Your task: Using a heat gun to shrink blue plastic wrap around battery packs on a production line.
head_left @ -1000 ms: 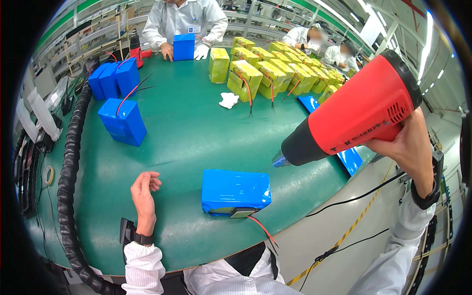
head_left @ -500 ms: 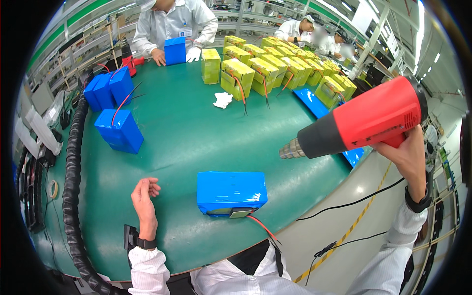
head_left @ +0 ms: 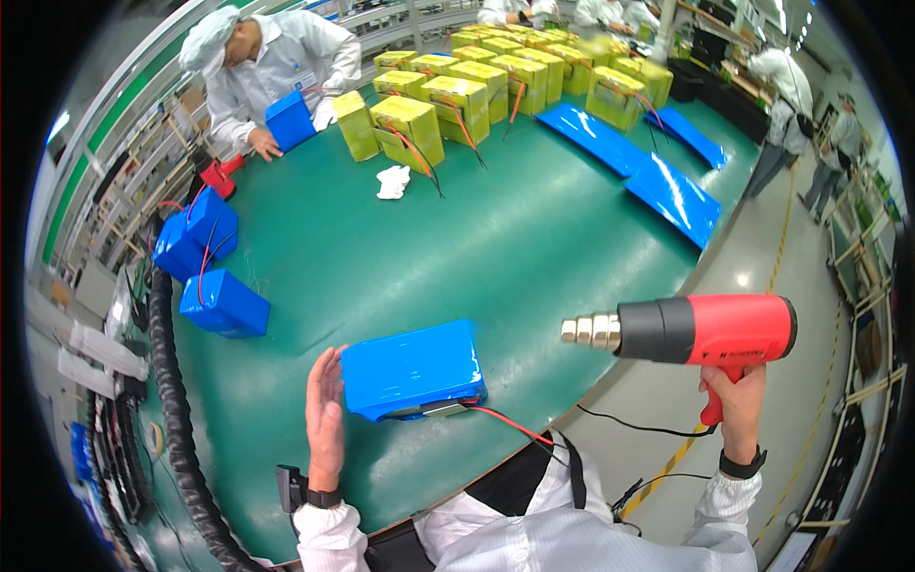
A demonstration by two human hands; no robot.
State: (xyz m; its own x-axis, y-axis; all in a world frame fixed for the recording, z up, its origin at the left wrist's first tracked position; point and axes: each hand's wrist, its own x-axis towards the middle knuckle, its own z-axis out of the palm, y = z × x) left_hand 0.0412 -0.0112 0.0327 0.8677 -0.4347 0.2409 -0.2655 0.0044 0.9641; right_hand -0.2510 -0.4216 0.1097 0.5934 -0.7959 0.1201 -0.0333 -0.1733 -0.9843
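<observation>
In my right hand (head_left: 736, 398) is a red and black heat gun (head_left: 734, 329), gripped by its handle. Its stepped metal nozzle points left across the table's near right edge. A battery pack in shiny blue wrap (head_left: 412, 367) lies on the green table in front of me, with red and black wires coming out of its near side. Beside the pack's left end is my left hand (head_left: 326, 405), fingers extended and holding nothing. The fingertips are at the pack's edge; whether they touch it I cannot tell.
Several blue packs (head_left: 225, 303) stand at the left by a black corrugated hose (head_left: 181, 410). Yellow wired packs (head_left: 410, 133) fill the back. Flat blue sleeves (head_left: 672, 198) lie at the right, a white crumpled piece (head_left: 392, 182) mid-table. Across the table a person (head_left: 276, 76) handles a blue pack.
The heat gun has come down and levelled out, nozzle toward the blue pack. My left hand has moved over to the pack's left end. The whole view has shifted toward the right.
</observation>
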